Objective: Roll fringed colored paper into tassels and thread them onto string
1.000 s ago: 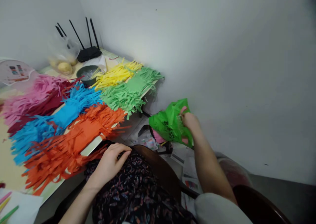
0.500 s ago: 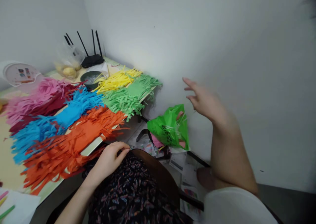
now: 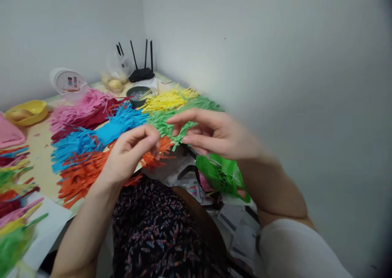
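My left hand (image 3: 134, 149) is closed, fingers curled in and thumb along them, over the orange fringed paper (image 3: 82, 172); what it holds, if anything, is hidden. My right hand (image 3: 211, 133) hovers with fingers apart and nothing visible between them, in front of the green fringed paper (image 3: 159, 121). Blue fringed paper (image 3: 107, 132) lies behind my left hand. Farther back are yellow (image 3: 165, 99), dark red (image 3: 73, 129) and pink (image 3: 82, 106) fringed strips.
A green bag (image 3: 222, 176) hangs below my right hand. At the back of the table stand a black router (image 3: 141, 74), a dark bowl (image 3: 137, 95) and a bag of yellow fruit (image 3: 115, 85). A yellow basket (image 3: 35, 111) and multicoloured strips (image 3: 15, 204) are at the left.
My right hand has come from the wall on the right to the middle, close to my left hand. My left hand has risen. The view has turned left, showing the yellow basket.
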A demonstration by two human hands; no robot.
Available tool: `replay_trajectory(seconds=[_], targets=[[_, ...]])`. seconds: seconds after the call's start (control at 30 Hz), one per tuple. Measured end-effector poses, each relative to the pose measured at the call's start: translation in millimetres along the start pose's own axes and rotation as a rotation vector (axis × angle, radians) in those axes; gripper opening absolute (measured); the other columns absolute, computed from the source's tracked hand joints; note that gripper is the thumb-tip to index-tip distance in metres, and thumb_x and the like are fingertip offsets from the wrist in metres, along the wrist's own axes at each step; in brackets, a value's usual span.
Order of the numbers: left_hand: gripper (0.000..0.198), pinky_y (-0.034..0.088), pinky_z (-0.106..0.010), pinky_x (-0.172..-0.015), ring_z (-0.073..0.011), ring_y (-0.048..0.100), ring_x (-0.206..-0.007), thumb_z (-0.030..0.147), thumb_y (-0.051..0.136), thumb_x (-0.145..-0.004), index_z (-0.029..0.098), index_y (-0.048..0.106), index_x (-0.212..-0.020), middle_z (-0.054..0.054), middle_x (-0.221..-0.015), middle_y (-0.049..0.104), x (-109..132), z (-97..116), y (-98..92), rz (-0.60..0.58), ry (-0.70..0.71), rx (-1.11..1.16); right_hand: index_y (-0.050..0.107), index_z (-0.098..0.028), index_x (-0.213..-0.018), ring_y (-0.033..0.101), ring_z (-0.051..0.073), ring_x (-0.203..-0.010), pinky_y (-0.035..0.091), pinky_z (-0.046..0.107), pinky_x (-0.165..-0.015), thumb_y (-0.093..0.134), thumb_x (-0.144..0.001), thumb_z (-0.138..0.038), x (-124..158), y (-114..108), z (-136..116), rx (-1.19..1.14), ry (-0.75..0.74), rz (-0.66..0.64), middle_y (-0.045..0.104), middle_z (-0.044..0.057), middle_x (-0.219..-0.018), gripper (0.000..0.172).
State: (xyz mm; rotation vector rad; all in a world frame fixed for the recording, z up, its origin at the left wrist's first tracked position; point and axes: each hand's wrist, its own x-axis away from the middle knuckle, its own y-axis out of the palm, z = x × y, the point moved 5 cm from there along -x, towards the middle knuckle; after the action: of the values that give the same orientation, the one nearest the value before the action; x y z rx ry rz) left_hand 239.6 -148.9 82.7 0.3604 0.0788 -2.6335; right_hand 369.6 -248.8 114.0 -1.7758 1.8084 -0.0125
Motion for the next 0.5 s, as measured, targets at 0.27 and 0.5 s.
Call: replay_trajectory(seconds=[0.27, 0.5], targets=[[0.035, 0.045, -0.021, -0.048, -0.0068, 0.049, -0.046, 0.048, 0.072, -0.082, 0.015, 0.061, -0.082, 0.005, -0.058, 0.053, 2.5, -19.7, 19.0, -0.184, -0.19, 0.076, 0.063, -0.018, -0.12, 0.062, 0.012, -0.082, 0.05, 0.021, -0.062, 0.058, -0.092, -0.018, -12.6, 13.7, -10.1, -0.01, -0.003, -0.002, 0.066, 0.005, -0.107, 0.028], [0.025, 0.028, -0.02, -0.048, -0.0053, 0.022, -0.042, 0.027, 0.072, -0.084, 0.019, 0.053, -0.069, 0.009, -0.046, 0.028, 60.4, 5.0, -115.6, 0.592, 0.114, 0.167, 0.076, -0.016, -0.091, 0.059, 0.009, -0.057, 0.044, 0.02, -0.05, 0.065, -0.09, -0.036, 40.9, -53.7, 46.7, 0.126, 0.284, -0.315, 0.065, 0.0, -0.064, 0.023]])
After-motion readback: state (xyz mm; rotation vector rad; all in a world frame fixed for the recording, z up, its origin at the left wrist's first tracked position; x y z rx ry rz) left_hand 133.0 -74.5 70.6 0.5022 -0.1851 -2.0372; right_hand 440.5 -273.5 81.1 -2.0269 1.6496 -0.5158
